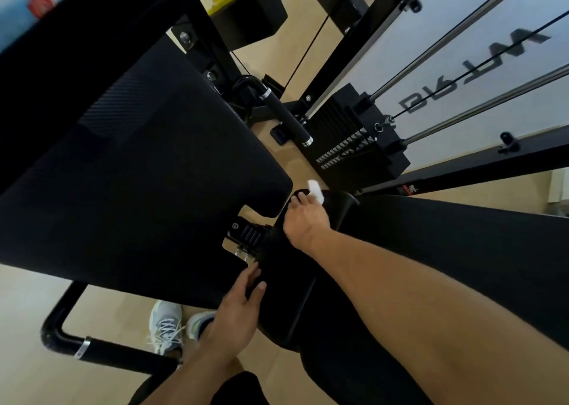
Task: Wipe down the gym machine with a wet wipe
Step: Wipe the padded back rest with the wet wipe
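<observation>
White wet wipe (pixel 316 191), bunched in the right hand's (pixel 304 220) curled fingers, rubs the small black pad (pixel 289 284) at frame centre while the left hand (pixel 238 309) steadies its near edge with nearly straight fingers; next, probably sweep toward that edge.

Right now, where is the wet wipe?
In the head view the wet wipe sits centre-right, bunched in the right hand at the far end of a small black pad, just below the weight stack.
</observation>
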Tool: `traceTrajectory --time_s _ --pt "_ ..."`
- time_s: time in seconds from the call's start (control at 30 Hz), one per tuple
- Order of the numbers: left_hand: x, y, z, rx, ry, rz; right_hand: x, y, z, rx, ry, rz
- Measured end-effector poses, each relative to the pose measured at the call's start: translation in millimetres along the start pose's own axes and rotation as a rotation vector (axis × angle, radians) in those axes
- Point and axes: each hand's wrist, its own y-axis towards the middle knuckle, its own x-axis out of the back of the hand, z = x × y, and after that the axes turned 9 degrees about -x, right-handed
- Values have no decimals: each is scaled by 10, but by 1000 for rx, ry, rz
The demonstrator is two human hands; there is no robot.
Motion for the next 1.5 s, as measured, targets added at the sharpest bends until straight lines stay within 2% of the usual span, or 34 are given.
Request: traceTrajectory --time_s 0.17,0.23,0.3,0.4,0.5,0.67,0.83,0.9,1.0,1.03,1.07,1.13,1.2,1.27,1.37,1.5 --pt "51 -13 -119 -22 7 -25 -147 -154 78 176 69 4" --pt "77 -20 -143 -28 5 -29 -143 -210 10 92 36 -32" --pt "86 -22 -144 -23 4 -27 -138 -288 -19 -42 21 1" --pt "105 -50 -113 -22 0 -29 -105 -358 39 -130 46 56" --pt "160 -83 -38 -34 -16 -33 -58 -280 79 -111 95 51" --pt "258 -91 145 -16 -25 -86 41 -42 37 26 308 38" --pt "279 -70 299 15 -25 -73 67 -107 129 -88 -45 -23" --pt "277 -88 306 13 -12 -75 -32 -276 380 -10 -20 -46" --pt "316 -108 273 2 19 -95 -270 -628 794 301 -40 19" --pt "343 -101 271 -6 35 -100 -283 -639 790 353 -57 44" --pt "379 -92 277 -15 48 -101 -249 -548 709 336 -86 41" --pt "466 -56 304 -24 58 -102 -144 -201 444 154 -152 -29" --pt "554 -33 339 -18 60 -81 -15 163 138 -43 -96 -22" --pt "658 -46 365 -19 80 -61 73 374 -14 -101 -52 3" --pt "795 -32 412 -6 108 -66 33 308 271 -60 20 44" --pt "868 -102 409 -11 175 -59 -225 -277 1030 160 7 64"
